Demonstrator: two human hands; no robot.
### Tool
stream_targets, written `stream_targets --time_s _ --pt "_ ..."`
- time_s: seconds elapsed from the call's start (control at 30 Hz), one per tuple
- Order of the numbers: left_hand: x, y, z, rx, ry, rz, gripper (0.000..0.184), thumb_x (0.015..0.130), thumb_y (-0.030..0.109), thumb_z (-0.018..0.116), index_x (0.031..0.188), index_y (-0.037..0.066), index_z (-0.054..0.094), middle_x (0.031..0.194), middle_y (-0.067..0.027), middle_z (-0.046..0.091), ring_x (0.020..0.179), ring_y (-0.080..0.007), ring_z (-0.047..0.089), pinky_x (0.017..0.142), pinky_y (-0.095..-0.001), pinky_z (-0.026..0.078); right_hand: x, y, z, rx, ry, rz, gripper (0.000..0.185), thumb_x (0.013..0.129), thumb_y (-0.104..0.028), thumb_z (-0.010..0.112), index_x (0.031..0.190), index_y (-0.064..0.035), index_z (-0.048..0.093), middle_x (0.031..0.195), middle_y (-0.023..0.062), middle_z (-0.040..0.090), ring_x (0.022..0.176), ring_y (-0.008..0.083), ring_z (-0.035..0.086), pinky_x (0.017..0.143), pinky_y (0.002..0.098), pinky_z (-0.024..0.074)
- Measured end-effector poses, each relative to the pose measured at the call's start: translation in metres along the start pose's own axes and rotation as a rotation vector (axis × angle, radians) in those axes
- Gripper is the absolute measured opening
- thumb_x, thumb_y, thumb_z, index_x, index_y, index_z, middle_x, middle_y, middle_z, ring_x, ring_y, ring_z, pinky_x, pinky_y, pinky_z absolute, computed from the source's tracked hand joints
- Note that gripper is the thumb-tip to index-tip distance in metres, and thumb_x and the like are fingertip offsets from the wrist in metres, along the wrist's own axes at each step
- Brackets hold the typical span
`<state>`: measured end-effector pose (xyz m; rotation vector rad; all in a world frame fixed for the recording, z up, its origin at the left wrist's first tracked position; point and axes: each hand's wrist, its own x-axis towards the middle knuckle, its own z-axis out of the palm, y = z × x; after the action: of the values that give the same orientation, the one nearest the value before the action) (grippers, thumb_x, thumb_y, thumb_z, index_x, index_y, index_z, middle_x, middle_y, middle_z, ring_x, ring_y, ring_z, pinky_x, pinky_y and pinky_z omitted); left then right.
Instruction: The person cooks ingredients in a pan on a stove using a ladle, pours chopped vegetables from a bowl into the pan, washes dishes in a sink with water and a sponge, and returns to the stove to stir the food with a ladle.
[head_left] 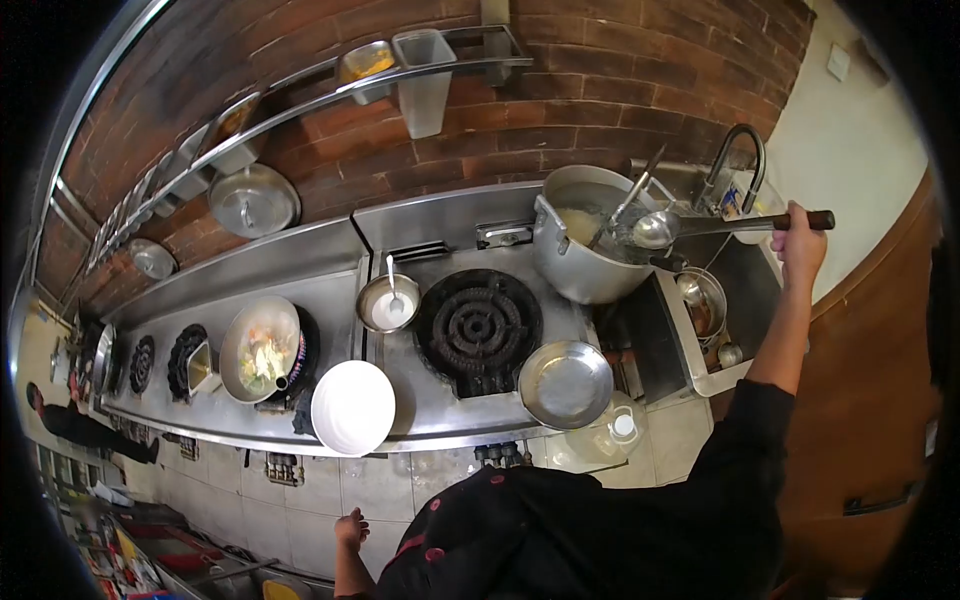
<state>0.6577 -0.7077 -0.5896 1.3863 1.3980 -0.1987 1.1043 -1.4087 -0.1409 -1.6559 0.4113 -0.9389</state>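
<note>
My right hand (pixel 797 246) is closed around the dark handle of a ladle (pixel 656 231). The ladle's round bowl is over the right side of a large aluminium pot (pixel 575 262) holding cloudy liquid. A second long-handled utensil (pixel 630 205) leans inside that pot, its lower end hidden. My left hand (pixel 351 528) hangs low in front of the stove, fingers loosely curled and slightly apart, with nothing in it. Nearest to it on the stove edge is a white bowl (pixel 353 408). Behind the bowl, a pan (pixel 262 350) with chopped vegetables sits on a lit burner.
Beside the bare burner (pixel 478 325) are a small pot with a spoon (pixel 388 303) and a metal pan (pixel 565 385). A faucet (pixel 735 165) and a sink with a metal container (pixel 702 305) are on the right. A plastic jug (pixel 612 432) stands below. Another person (pixel 85 425) is far left.
</note>
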Motion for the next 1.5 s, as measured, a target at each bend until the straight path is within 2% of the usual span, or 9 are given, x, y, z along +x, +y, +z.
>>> stream_targets --time_s 0.27,0.5,0.93,1.0,1.03,1.1,1.3,1.37,1.5 --pt "0.004 -0.082 -0.032 -0.005 -0.008 -0.146 0.029 0.088 0.03 0.054 0.081 0.002 0.054 0.059 -0.0089 0.054 0.042 -0.0172 0.047 0.036 -0.0275 0.032 -0.022 -0.043 -0.021 0.165 0.012 0.037 0.031 0.08 -0.033 0.063 0.08 -0.0023 0.057 0.058 0.0096 0.057 0.041 0.0131 0.05 0.036 0.0222 0.0332" --pt "0.005 -0.174 -0.066 -0.193 0.011 -0.265 0.025 0.087 0.026 0.049 0.073 0.005 0.053 0.056 -0.0068 0.052 0.041 -0.0164 0.044 0.036 -0.03 0.034 -0.02 -0.057 -0.002 0.442 -0.359 0.113 0.031 0.089 -0.034 0.052 0.078 -0.0057 0.058 0.063 0.0048 0.056 0.05 0.0088 0.044 0.044 0.0198 0.0296" --pt "0.009 -0.296 -0.103 -0.403 0.008 -0.38 0.023 0.086 0.023 0.054 0.072 0.004 0.055 0.056 -0.0079 0.055 0.041 -0.0192 0.049 0.037 -0.0317 0.037 -0.301 -0.06 0.266 0.693 -0.852 0.57 0.027 0.084 -0.033 0.057 0.081 -0.0064 0.052 0.06 0.0027 0.044 0.048 0.0109 0.041 0.04 0.0212 0.025" --pt "0.002 -0.319 -0.111 -0.163 -0.025 0.147 0.025 0.086 0.025 0.053 0.073 0.004 0.056 0.057 -0.0082 0.055 0.041 -0.0194 0.05 0.038 -0.0324 0.038 -0.361 -0.054 0.301 0.76 -0.865 0.629 0.025 0.084 -0.03 0.058 0.081 -0.0059 0.05 0.061 0.0023 0.044 0.048 0.0113 0.043 0.038 0.0214 0.0257" --pt "-0.001 -0.323 -0.114 -0.085 -0.022 0.321 0.025 0.086 0.026 0.052 0.073 0.004 0.056 0.057 -0.0083 0.055 0.041 -0.0195 0.05 0.038 -0.0326 0.038 -0.39 -0.056 0.313 0.735 -0.915 0.568 0.024 0.083 -0.028 0.059 0.079 -0.0058 0.049 0.061 0.0037 0.046 0.047 0.0118 0.046 0.037 0.0214 0.0283" --pt "-0.017 -0.307 -0.116 -0.436 0.111 -0.342 0.027 0.086 0.027 0.051 0.074 0.003 0.057 0.057 -0.0086 0.056 0.04 -0.0195 0.051 0.038 -0.0336 0.04 -0.435 -0.048 0.347 0.747 -0.932 0.572 0.022 0.082 -0.023 0.06 0.083 -0.0031 0.05 0.063 0.0082 0.052 0.043 0.0138 0.049 0.032 0.0212 0.0294" --pt "-0.054 -0.301 -0.121 -0.422 0.177 -0.358 0.026 0.084 0.024 0.051 0.074 0.001 0.056 0.059 -0.0102 0.057 0.044 -0.0201 0.053 0.038 -0.0342 0.04 -0.554 -0.096 0.37 0.577 -0.953 0.389 0.016 0.084 -0.019 0.058 0.088 -0.0038 0.054 0.063 0.0091 0.054 0.042 0.0119 0.049 0.034 0.0215 0.0332" --pt "-0.064 -0.298 -0.119 -0.42 0.154 -0.374 0.026 0.085 0.025 0.051 0.073 0.002 0.056 0.059 -0.0105 0.057 0.044 -0.0201 0.053 0.038 -0.0343 0.04 -0.57 -0.093 0.378 0.56 -1.135 0.044 0.016 0.085 -0.017 0.059 0.091 -0.0028 0.057 0.074 0.0059 0.061 0.049 0.0109 0.054 0.042 0.0231 0.0432" --pt "-0.058 -0.313 -0.101 -0.444 0.161 -0.415 0.025 0.085 0.023 0.051 0.073 0.001 0.056 0.059 -0.0113 0.056 0.043 -0.0202 0.053 0.038 -0.0346 0.04 -0.592 -0.097 0.374 0.629 -1.164 -0.143 0.015 0.084 -0.013 0.064 0.092 -0.0017 0.06 0.08 0.0041 0.062 0.061 0.0105 0.057 0.052 0.0235 0.0496"
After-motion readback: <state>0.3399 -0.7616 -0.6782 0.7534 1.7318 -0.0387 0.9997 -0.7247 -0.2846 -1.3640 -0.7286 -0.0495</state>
